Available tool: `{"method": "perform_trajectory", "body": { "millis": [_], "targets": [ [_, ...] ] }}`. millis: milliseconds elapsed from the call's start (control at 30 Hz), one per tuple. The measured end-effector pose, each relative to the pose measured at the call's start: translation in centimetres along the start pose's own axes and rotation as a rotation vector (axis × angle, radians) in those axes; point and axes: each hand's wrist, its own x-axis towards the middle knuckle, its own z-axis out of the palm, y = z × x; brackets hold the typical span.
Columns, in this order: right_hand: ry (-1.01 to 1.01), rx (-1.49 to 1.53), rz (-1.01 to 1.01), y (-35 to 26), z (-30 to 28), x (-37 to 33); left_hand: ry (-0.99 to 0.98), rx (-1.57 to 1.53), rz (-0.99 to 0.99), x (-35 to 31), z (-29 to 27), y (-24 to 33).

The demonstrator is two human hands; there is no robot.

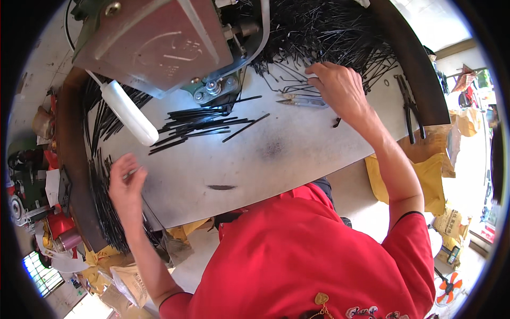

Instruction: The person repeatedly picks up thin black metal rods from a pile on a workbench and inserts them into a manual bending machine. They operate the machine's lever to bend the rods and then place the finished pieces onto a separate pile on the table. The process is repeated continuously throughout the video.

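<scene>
While the right hand (340, 87) pinches black rods (340, 37), scissors (303, 101) lie beside; left hand (126, 183) grip unclear.

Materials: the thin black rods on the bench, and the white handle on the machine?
Black rods: probably metal wire with a dark matte finish; thin, straight, stiff-looking. White handle: looks like smooth plastic, rounded with a soft sheen. Neither is certain from this view.

Left hand (126, 186) raised at the near left, fingers curled loosely inward, thumb close to the forefinger in a light pinch; forearm running down and right toward the elbow. Right hand (340, 87) stretched far out to the right, palm down, fingers bent, arm nearly straight from a red-sleeved shoulder.
</scene>
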Motion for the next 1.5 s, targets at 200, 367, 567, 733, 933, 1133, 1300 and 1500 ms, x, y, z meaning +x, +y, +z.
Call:
{"method": "perform_trajectory", "body": {
  "millis": [200,367,567,733,933,1133,1300,1500],
  "targets": [
    [-0.034,-0.024,-0.026,0.9,0.9,1.3,-0.161,0.013,0.454,-1.8,11.3,6.5],
    [-0.086,-0.024,0.065,0.8,0.5,1.6,-0.104,0.211,0.583,-1.4,15.8,8.3],
    [-0.102,-0.032,-0.021,0.5,0.3,1.5,-0.118,0.243,0.677,-1.2,16.1,8.2],
    [-0.131,0.063,0.000,0.6,-0.2,1.9,-0.109,0.101,0.620,-2.1,14.9,7.6],
    [-0.003,0.097,0.016,-0.2,-0.7,1.2,-0.235,-0.247,0.276,-3.2,12.2,7.7],
    [0.058,0.374,0.024,-1.9,-1.1,0.2,-0.054,-0.193,0.397,-3.6,11.3,7.0],
    [-0.264,1.314,0.312,-7.9,-2.1,-3.2,-0.023,-0.326,0.295,-2.5,11.6,5.9],
    [-0.268,0.697,-0.085,-9.1,0.3,-5.7,-0.195,-0.864,-0.131,0.9,11.4,6.3]
  ]
}}
